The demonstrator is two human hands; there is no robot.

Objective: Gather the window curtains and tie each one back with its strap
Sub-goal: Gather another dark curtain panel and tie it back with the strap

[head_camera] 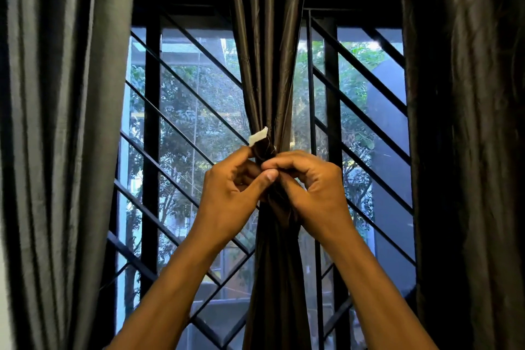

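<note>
Two bare forearms reach up from the bottom of the view, and both hands meet at the waist of the middle curtain (265, 65). The left hand (230, 187) has its fingers curled, and its thumb presses toward the right hand's forefinger; it appears to pinch one end of the dark strap (262, 150) against the gathered cloth. The right hand (309, 182) is curled too, its fingertips tucked in at the same spot, holding what looks like the other end of the strap. A small white tab (258, 136), probably the fastening patch at the strap's end, sticks up just above the left fingers and is not yet pressed down.

The middle curtain is already drawn into a tight bunch, narrowest right where the hands work and fanning out above and below. The strap seems wrapped around it, though how far it goes round the back is hidden. So this curtain looks nearly done: the gathering is finished, and closing the strap is the step in hand.

The left curtain (62, 136) and the right curtain (466, 136) hang at the sides of the window (184, 128) in loose folds. No strap shows on either, so they likely remain to be tied. Beyond the black window bars (196, 42) are green trees.
</note>
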